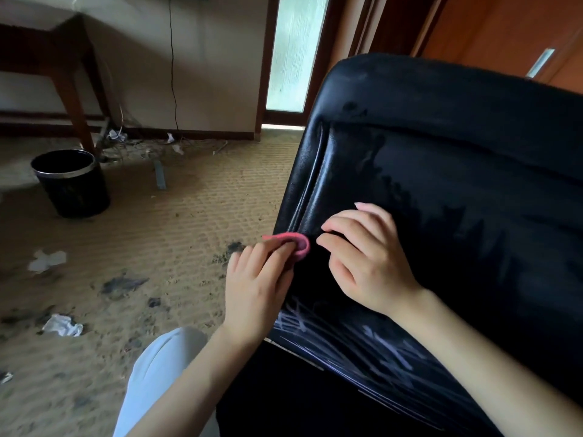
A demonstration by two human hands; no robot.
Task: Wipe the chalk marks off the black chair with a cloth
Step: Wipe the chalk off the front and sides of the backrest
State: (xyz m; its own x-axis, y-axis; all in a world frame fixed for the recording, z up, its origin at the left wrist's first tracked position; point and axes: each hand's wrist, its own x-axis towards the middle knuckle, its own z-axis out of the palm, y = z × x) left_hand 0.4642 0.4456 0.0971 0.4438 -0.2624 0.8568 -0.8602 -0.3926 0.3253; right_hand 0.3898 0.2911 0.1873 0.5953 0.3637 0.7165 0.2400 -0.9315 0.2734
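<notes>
Fingers, left hand [252, 285]: thumb and fingers [277, 247] pinch a small pink cloth [298, 244], folded into a rounded wad, soft felt-like look, at the left edge of the chair back.
Fingers, right hand [369, 257]: loosely curled, tips [331, 227] resting on the leather just right of the cloth, holding nothing; one pale long nail shows at the top.
Black chair [441, 152]: glossy black leather, padded, rounded top corner, stitched seam and fold running down the left side; surface creased and shiny near the seam, matte and scuffed along the top.
Chalk marks [362, 339]: white-lilac scribbles, thin crossed strokes, on the lower part of the chair below both hands; no letters readable.
Upper panel: dull smeary patches, no clear strokes.
Trouser leg [164, 373]: pale smooth fabric, lower left.
Floor [157, 231]: tan woven carpet, ribbed texture, dark stains, crumpled white paper scraps [63, 324].
Bin [71, 182]: round, black, metal rim, near a dark wooden desk leg [75, 105].
Cable [173, 74]: thin, black, hanging down the cream wall.
Door [293, 52]: frosted glass panel in dark wood frame.
Writing or brands: none legible.
</notes>
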